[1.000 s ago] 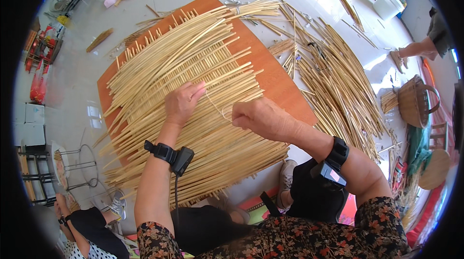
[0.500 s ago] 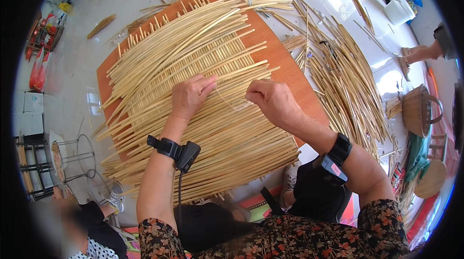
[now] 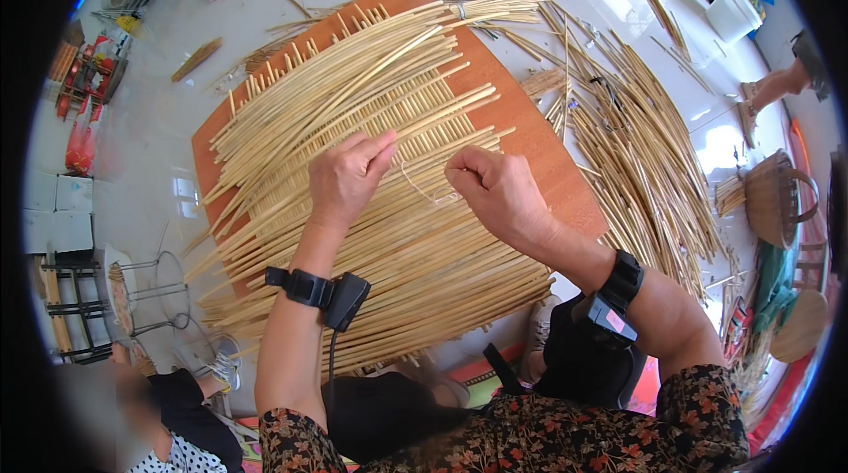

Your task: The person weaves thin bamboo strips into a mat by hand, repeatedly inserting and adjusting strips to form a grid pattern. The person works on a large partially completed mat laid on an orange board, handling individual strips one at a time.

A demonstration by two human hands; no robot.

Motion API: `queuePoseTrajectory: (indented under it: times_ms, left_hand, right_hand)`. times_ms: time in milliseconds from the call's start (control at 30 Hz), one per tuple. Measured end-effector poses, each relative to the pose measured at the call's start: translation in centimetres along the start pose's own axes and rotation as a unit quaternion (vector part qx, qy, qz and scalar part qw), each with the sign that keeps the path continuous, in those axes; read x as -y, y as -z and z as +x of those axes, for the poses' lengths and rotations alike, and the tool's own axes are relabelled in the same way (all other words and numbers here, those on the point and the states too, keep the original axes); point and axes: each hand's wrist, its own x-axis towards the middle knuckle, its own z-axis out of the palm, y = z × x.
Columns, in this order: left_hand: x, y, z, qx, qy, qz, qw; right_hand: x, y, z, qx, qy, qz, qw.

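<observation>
My left hand [image 3: 347,177] is closed in a pinch above a layer of pale reed sticks [image 3: 397,248]. A thin, light string [image 3: 408,180] hangs in a slack curve from its fingers toward my right hand [image 3: 502,193], which is curled with the thumb against the fingers. Both hands appear to grip this string, though the right fingertips hide its end. The sticks lie across a reddish-brown board [image 3: 565,181], partly over a woven section [image 3: 433,106] with crossing rods. Neither hand seems to press on the sticks.
More long reeds [image 3: 649,155] lie in a heap on the tiled floor at the right. Farther right stand a wicker basket [image 3: 771,199] and a white bucket [image 3: 731,14]. A wire frame [image 3: 163,296] is at the left, near a seated person [image 3: 190,416]. Another person's leg [image 3: 777,87] shows far right.
The coiled loop of string near my right hand has opened into a looser single curve. My hands stay nearly in place, while the whole view has shifted slightly.
</observation>
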Motion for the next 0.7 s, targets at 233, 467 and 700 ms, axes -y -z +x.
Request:
queuePoseTrajectory:
  times_ms: [233,467,700]
  left_hand:
    - [-7.5,6.8,0.9,-0.021,0.001,0.056,0.998]
    - [-13.4,11.1,-1.7,-0.06,0.089,0.058,0.993]
    - [-15.8,11.3,-4.1,-0.104,0.139,0.013,0.985]
  right_hand:
    - [3.3,0.9,-2.2,-0.036,0.091,0.017,0.995]
    - [5.6,1.9,-5.2,-0.062,0.212,0.027,0.975]
    - [7.2,2.0,-7.7,-0.028,0.232,0.033,0.972]
